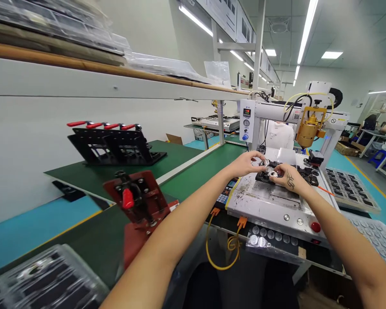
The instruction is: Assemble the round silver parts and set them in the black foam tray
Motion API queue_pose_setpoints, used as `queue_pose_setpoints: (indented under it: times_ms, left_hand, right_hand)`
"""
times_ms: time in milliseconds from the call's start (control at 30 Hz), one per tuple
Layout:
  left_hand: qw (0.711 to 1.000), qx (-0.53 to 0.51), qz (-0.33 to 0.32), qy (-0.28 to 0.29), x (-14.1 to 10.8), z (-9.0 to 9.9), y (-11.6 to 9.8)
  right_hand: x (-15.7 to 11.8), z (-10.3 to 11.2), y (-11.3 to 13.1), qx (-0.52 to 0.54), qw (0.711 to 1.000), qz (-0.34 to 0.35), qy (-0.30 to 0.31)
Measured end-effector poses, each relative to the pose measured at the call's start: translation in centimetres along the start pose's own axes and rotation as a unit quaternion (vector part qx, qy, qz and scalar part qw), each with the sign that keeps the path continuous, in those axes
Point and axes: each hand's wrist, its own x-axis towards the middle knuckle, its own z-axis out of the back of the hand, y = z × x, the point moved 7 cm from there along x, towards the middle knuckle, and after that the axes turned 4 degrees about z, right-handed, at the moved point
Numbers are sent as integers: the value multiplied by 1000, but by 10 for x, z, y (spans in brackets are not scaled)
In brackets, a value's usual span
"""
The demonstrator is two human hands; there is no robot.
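Note:
Both my hands are over the bed of a white benchtop dispensing machine (pixel 254 201). My left hand (pixel 244 165) has its thumb and fingers curved around a small round silver part (pixel 264 163). With its fingers closed at the rim, my right hand (pixel 289 177) grips another small round silver part (pixel 273 174), just nearer to me. Underneath lies a black fixture (pixel 262 177), partly hidden by my hands. A gold-coloured dispensing head (pixel 307 134) hangs above and behind my right hand.
A red toggle-clamp fixture (pixel 141 201) stands left of my forearm. Black fixtures with red-handled clamps (pixel 116 146) sit on the green bench. Trays of parts (pixel 350 189) lie to the right. A yellow cable (pixel 212 262) loops below the machine's front edge. A person (pixel 278 135) is behind the machine.

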Motion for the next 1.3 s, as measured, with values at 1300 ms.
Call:
queue_pose_setpoints:
  times_ms: [1300]
  left_hand:
    - [957,-226,184,-15,-240,-112,36]
  right_hand:
    - [-300,77,-62,-206,896,-169,-355]
